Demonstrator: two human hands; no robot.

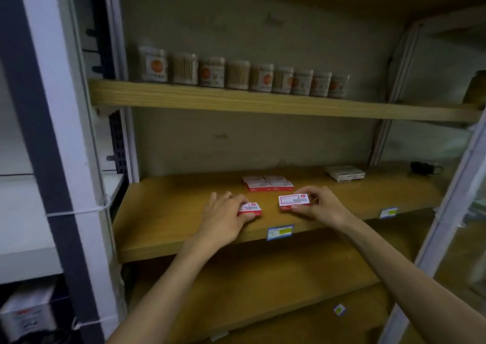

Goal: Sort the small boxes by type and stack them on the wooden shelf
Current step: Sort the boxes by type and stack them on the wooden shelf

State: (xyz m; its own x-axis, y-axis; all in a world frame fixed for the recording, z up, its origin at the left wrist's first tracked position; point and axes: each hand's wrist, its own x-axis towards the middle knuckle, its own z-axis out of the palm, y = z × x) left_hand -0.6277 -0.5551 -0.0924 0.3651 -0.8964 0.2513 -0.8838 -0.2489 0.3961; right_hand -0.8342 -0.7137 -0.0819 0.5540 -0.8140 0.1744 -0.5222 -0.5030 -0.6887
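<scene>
Head view: left hand (226, 212) curled over a small red-and-white box (251, 209) lying on the wooden shelf (168, 212), fingers (236, 202) wrapped along its far edge, thumb against its near edge; right hand (319, 207) pinching a second red-and-white box (294, 201) between thumb and fingers, label up, just above or on the shelf, cannot tell which; behind both, stacked red boxes (267, 182) in a low block; farther right, near the back, white boxes (344, 172); upper shelf (263, 101) lined with a row of jars (236, 74); blue price tag (279, 232) on the shelf's front edge
</scene>
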